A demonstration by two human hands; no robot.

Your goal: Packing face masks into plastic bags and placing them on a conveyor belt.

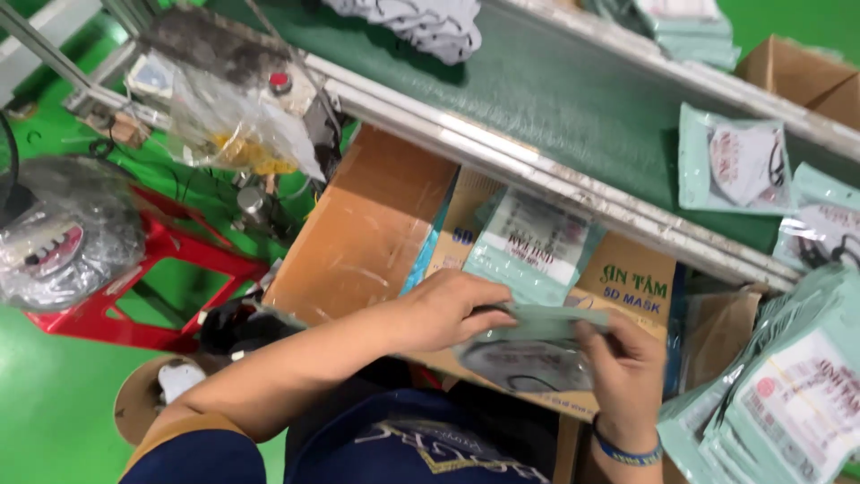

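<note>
A thin, glossy pouch of pale green plastic, with a dark mask showing through its clear lower part, was held flat between both hands above an open cardboard box. The left hand lay over its top left edge, fingers closed down on the film. The right hand pinched the right edge, thumb on top. A second pouch stood in the box just behind. More pouches were stacked at the right, beside a dark green conveyor belt.
</note>
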